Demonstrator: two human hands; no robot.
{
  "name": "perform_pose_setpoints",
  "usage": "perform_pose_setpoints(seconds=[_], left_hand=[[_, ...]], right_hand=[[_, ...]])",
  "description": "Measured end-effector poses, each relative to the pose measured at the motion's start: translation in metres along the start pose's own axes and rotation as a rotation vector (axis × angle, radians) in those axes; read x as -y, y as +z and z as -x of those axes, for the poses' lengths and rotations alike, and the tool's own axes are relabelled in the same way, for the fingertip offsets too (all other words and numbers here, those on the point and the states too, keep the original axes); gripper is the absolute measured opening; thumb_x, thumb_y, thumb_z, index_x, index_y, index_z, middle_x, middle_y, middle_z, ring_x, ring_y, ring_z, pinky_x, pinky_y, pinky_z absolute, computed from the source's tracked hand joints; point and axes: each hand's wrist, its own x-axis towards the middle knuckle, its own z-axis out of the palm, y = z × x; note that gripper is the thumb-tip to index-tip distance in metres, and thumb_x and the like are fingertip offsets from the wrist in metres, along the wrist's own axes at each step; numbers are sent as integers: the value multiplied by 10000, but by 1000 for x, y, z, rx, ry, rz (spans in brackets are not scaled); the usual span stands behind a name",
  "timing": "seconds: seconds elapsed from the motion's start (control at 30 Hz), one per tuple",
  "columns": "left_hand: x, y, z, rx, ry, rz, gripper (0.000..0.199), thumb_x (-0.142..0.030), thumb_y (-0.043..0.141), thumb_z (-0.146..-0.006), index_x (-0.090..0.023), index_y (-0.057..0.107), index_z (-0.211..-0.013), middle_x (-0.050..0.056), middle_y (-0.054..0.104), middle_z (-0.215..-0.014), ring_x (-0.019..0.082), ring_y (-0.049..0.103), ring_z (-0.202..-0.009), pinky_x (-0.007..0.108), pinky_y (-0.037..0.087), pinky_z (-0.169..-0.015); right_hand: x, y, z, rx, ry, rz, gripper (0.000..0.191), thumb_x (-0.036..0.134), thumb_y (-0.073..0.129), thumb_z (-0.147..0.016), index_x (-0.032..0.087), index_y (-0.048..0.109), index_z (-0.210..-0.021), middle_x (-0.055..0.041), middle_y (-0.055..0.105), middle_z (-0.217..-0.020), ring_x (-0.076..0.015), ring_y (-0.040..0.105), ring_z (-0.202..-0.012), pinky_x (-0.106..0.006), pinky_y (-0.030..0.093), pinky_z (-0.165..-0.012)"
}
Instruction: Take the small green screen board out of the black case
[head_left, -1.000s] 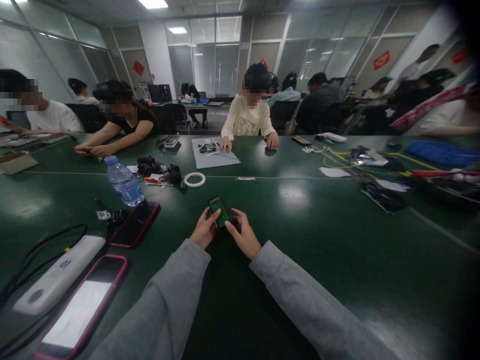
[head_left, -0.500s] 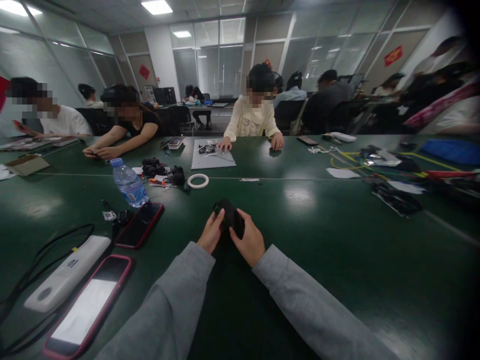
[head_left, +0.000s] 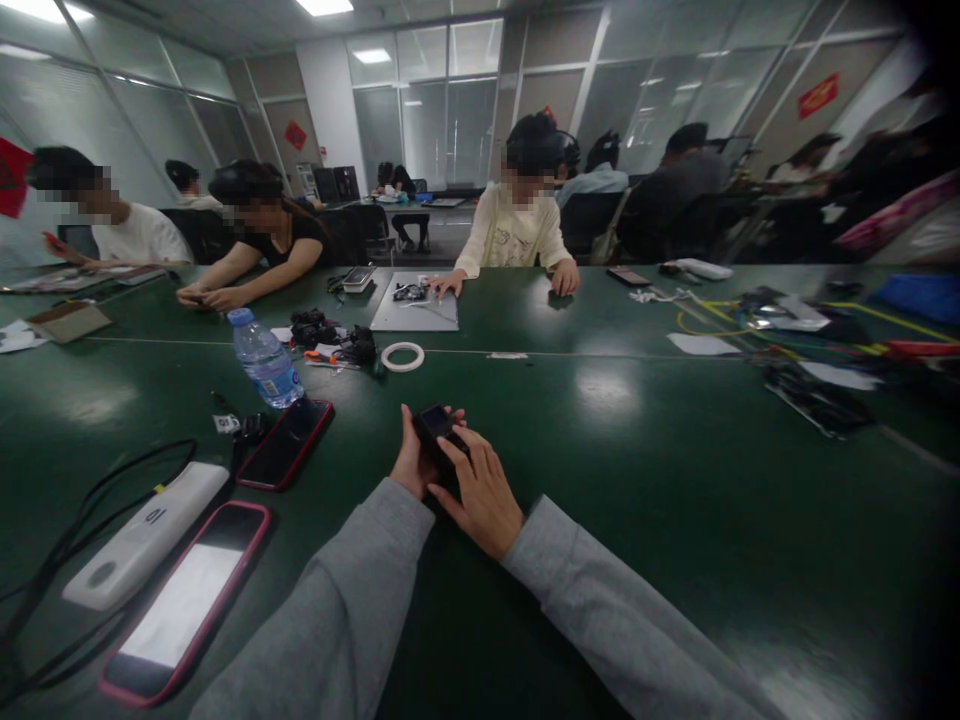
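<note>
A small black box-shaped device (head_left: 433,422) is held over the table in front of me; its exact kind is not clear. My left hand (head_left: 412,460) is closed around it, thumb along the near left side and fingertips showing past the far edge. Across the lower part of the device lies my right hand (head_left: 484,490), its fingers stretched out and touching the top, the thumb apart from them. The palm side of my left hand and the underside of the device are hidden.
On the left lie a pink-edged phone (head_left: 187,600), a white power bank (head_left: 150,535) with black cables and a dark phone (head_left: 286,444). A water bottle (head_left: 266,360) and a white ring (head_left: 403,357) are beyond. A person (head_left: 517,225) sits opposite by a grey board (head_left: 409,318).
The device has turned in my left hand and now shows a different face. My right hand has let go of its side and laid outstretched fingers on top. The view has shifted slightly.
</note>
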Motion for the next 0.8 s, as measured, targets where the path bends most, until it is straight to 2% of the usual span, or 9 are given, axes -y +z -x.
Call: perform_pose_setpoints(seconds=[0.1,0.23,0.47,0.63,0.8], left_hand=[[1,0,-1,11,-12,-9,730,-771,383,-691,-190,597,-1077,103,617,-1119,240,572,-1018,387,455,-873],[1,1,-1,32,6,21,703,-753,389,-708,-181,598,-1060,106,615,-1136,245,564,-1040,396,444,-889],[3,0,-3,43,12,33,721,-767,372,-700,-169,614,-1023,108,609,-1151,253,551,-1072,395,437,-912],[1,1,0,30,-56,8,798,-784,388,-671,-132,614,-1071,133,641,-1062,270,566,-1051,377,436,-922],[-1,2,0,-7,-97,94,690,-683,444,-745,-113,587,-1106,128,658,-1025,254,605,-989,375,466,-890]], right_hand=[[-5,1,0,-48,56,-27,583,399,505,-878,174,298,-1375,-143,262,-1376,-295,255,-1282,-503,293,-1053],[-10,4,0,-24,65,-69,599,317,480,-880,159,229,-1400,-146,228,-1388,-293,228,-1301,-495,309,-1058],[-8,3,0,-59,64,-86,529,196,440,-859,169,276,-1362,-135,321,-1309,-251,315,-1253,-429,376,-1029],[-5,-5,-2,-218,50,-99,504,185,479,-832,169,322,-1310,-137,365,-1265,-244,369,-1203,-425,394,-1000],[-4,-14,-5,-457,4,-96,471,189,512,-821,172,363,-1267,-125,395,-1239,-241,406,-1166,-453,410,-960]])
